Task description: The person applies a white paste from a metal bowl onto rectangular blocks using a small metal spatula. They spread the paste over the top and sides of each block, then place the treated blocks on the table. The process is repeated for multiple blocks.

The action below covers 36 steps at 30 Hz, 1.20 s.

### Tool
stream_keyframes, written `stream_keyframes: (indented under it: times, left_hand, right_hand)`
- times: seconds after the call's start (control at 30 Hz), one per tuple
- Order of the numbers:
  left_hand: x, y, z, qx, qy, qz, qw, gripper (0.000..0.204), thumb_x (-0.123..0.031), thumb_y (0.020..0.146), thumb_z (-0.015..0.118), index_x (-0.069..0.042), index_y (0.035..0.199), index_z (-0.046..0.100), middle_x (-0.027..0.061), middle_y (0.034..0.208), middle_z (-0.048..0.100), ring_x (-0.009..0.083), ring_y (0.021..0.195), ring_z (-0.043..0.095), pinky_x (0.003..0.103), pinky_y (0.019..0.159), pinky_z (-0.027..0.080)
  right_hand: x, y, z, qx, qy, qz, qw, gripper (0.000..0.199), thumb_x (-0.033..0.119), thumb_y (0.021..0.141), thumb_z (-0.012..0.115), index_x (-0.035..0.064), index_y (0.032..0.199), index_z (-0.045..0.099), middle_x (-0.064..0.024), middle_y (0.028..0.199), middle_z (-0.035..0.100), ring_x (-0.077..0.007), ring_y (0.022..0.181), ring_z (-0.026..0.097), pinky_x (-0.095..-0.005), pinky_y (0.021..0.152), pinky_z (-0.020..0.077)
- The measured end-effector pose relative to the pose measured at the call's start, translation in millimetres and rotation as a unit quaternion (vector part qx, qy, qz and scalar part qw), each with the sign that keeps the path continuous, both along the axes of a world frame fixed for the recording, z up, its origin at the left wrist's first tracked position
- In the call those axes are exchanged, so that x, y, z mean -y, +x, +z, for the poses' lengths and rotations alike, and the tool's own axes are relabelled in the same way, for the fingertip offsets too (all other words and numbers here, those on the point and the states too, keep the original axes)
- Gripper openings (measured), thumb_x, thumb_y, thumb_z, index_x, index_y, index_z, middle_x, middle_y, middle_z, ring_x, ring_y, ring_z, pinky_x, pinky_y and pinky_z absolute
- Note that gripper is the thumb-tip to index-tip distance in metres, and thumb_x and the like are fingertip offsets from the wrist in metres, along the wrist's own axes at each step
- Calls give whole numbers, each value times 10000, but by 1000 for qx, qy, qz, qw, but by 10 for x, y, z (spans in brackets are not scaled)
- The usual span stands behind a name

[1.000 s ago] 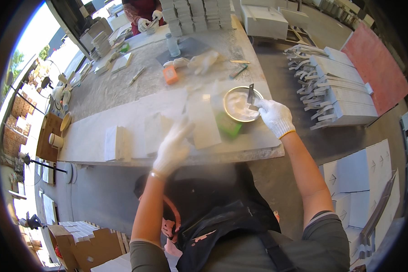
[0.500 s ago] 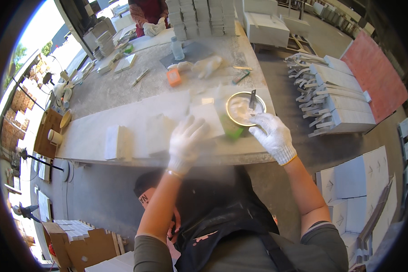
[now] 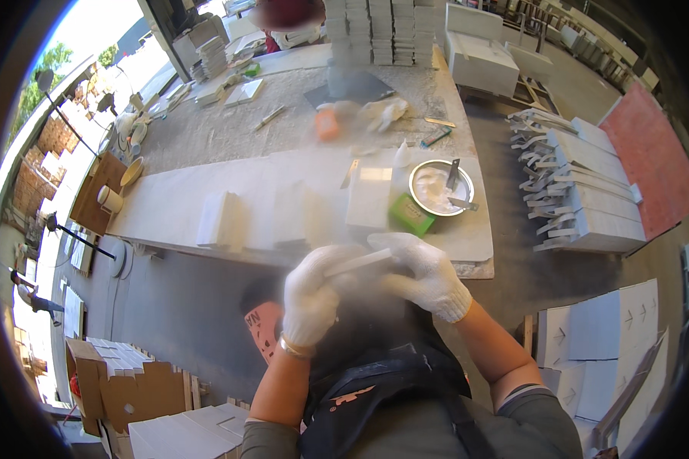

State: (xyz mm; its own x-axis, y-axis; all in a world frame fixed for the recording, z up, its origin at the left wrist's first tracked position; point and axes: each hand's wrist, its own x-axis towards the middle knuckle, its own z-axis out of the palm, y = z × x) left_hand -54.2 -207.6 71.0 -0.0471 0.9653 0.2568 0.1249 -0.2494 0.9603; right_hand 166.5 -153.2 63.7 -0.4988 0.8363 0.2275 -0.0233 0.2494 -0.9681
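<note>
Close to my body, in front of the table's near edge, I hold a thin white tile (image 3: 357, 262) almost edge-on between both gloved hands. My left hand (image 3: 311, 294) is closed on one end of it, and my right hand (image 3: 427, 277) grips the other. The right fingertips are blurred. Beyond my right hand stands a round tin (image 3: 417, 200) of white paste, with two putty knives (image 3: 453, 172) in it. A green box (image 3: 411, 216) touches its near left side. White tile stacks (image 3: 217, 219) stand on the white slab along the near side, and another white tile (image 3: 369, 197) lies left of the tin.
An orange block (image 3: 328, 124), a glove (image 3: 386, 113) and a dark sheet (image 3: 321, 93) lie farther back on the table (image 3: 207, 145). Tall tile stacks (image 3: 381, 34) stand at its far end, near a blurred person (image 3: 289, 11). Strapped white slabs (image 3: 601, 203) stand right.
My right hand has left the tin and come toward my body. My left hand has also drawn nearer, and both now hold a tile. A second putty knife now shows in the tin.
</note>
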Motion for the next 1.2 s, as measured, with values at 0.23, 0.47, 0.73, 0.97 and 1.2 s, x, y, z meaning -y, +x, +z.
stream_keyframes:
  times: [0.23, 0.47, 0.73, 0.97, 1.2]
  left_hand:
    - [309, 85, -106, 140, -68, -11, 988, 328, -29, 950, 663, 53, 1268, 675, 99, 1194, 724, 166, 1069, 666, 318, 976, 523]
    - [412, 192, -150, 158, -75, 23, 984, 500, -295, 949, 784, 62, 1282, 674, 124, 1181, 739, 198, 1091, 677, 335, 979, 527]
    - [278, 70, -143, -37, 51, -162, 985, 770, -570, 849, 780, 23, 1330, 675, 236, 1457, 614, 396, 1342, 588, 462, 1130, 448]
    - [-93, 279, -165, -8, -87, -306, 948, 866, -517, 865, 826, 57, 1459, 565, 223, 1596, 484, 299, 1479, 460, 401, 1206, 353]
    - [-139, 555, -262, 224, -236, -115, 938, 328, -277, 1004, 728, 3, 1164, 670, 2, 1010, 681, 82, 917, 583, 257, 852, 482]
  right_hand:
    - [146, -25, -99, 115, 3, 2, 993, 386, 121, 898, 838, -24, 1233, 712, -106, 1124, 769, -161, 1017, 718, -319, 928, 563]
    - [244, 59, -242, 84, -73, -15, 994, 345, 143, 924, 817, -16, 1215, 725, -92, 1164, 767, -152, 1040, 709, -323, 956, 557]
    - [137, 218, -544, -63, -316, 141, 936, 263, 153, 896, 806, 20, 1117, 754, -53, 1005, 759, -134, 932, 694, -328, 861, 563]
    - [131, 81, -790, -22, -127, 188, 974, 560, 199, 967, 743, 16, 1463, 556, -115, 1442, 606, -179, 1296, 573, -383, 1076, 495]
    - [100, 280, -1020, -54, -236, 20, 970, 404, 329, 1052, 647, 32, 1324, 674, -37, 1118, 722, -118, 1009, 668, -289, 840, 556]
